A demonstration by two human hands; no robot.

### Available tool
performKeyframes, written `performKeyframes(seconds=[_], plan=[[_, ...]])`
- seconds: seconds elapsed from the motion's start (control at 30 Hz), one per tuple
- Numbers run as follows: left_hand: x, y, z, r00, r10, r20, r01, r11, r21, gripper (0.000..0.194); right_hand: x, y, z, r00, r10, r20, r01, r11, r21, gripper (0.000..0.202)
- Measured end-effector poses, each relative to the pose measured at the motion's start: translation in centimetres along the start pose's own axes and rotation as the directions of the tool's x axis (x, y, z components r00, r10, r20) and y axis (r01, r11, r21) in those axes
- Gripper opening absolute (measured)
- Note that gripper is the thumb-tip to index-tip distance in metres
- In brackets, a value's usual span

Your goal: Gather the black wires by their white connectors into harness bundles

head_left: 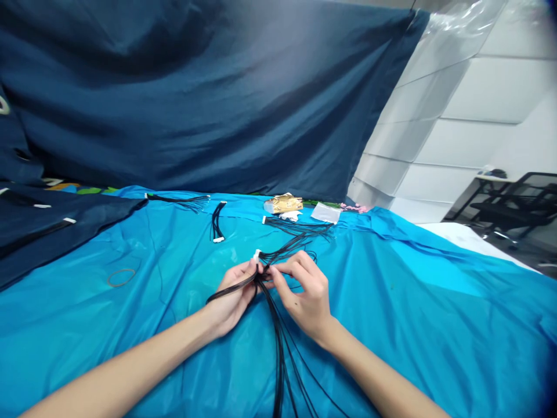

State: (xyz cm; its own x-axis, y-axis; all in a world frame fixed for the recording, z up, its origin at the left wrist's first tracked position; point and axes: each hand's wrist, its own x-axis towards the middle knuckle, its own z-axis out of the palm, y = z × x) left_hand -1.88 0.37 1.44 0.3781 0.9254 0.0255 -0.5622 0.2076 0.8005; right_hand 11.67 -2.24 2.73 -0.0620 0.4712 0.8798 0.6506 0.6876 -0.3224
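Observation:
A bundle of thin black wires (278, 342) runs between my two hands and hangs down toward me over the blue sheet. My left hand (235, 299) is closed around the bundle, and a loop of wires crosses its palm. A white connector (257, 255) sticks up at its thumb. My right hand (304, 290) pinches the wires at the same spot, thumb and forefinger together. Just beyond the hands, more black wires fan out to the right over the sheet. Where single wires enter the connector is too small to make out.
On the blue sheet (391, 348) lie a short wire harness (216, 222), a longer wire harness (178, 200), a gold wrapper (285, 203), a clear plastic piece (325, 212) and an orange rubber band (121, 278). Dark cloth (195, 104) hangs behind. An office chair (520, 203) stands right.

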Motion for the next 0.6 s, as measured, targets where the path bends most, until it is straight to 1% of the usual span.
performKeyframes(seconds=[0.07, 0.13, 0.27, 0.33, 0.5, 0.6], plan=[[-0.12, 0.01, 0.12, 1.0, 0.001, 0.023, -0.001, 1.0, 0.025, 0.015, -0.09, 0.24, -0.11, 1.0, -0.026, -0.006, 0.026, 0.999, -0.023, 0.007], [-0.23, -0.01, 0.26, 0.999, -0.017, 0.041, 0.015, 0.998, 0.057, 0.016, -0.11, 0.46, -0.19, 0.998, -0.049, 0.025, 0.049, 0.998, -0.028, 0.006], [-0.37, -0.05, 0.43, 0.997, -0.061, 0.057, 0.054, 0.992, 0.115, 0.02, 0.01, 0.6, -0.25, 0.986, -0.023, 0.168, 0.01, 0.997, 0.08, 0.011], [-0.4, -0.09, 0.45, 0.995, -0.069, 0.066, 0.06, 0.99, 0.129, 0.022, 0.11, 0.56, -0.26, 0.977, -0.006, 0.212, -0.022, 0.991, 0.131, 0.012], [-0.45, -0.33, 0.54, 0.993, -0.083, 0.079, 0.074, 0.99, 0.118, 0.022, 0.39, 0.39, -0.18, 0.973, 0.05, 0.226, -0.09, 0.982, 0.167, 0.014], [-0.35, -0.45, 0.55, 0.993, -0.099, 0.064, 0.094, 0.992, 0.078, 0.019, 0.32, 0.53, -0.01, 0.972, 0.059, 0.227, -0.096, 0.983, 0.156, 0.013]])
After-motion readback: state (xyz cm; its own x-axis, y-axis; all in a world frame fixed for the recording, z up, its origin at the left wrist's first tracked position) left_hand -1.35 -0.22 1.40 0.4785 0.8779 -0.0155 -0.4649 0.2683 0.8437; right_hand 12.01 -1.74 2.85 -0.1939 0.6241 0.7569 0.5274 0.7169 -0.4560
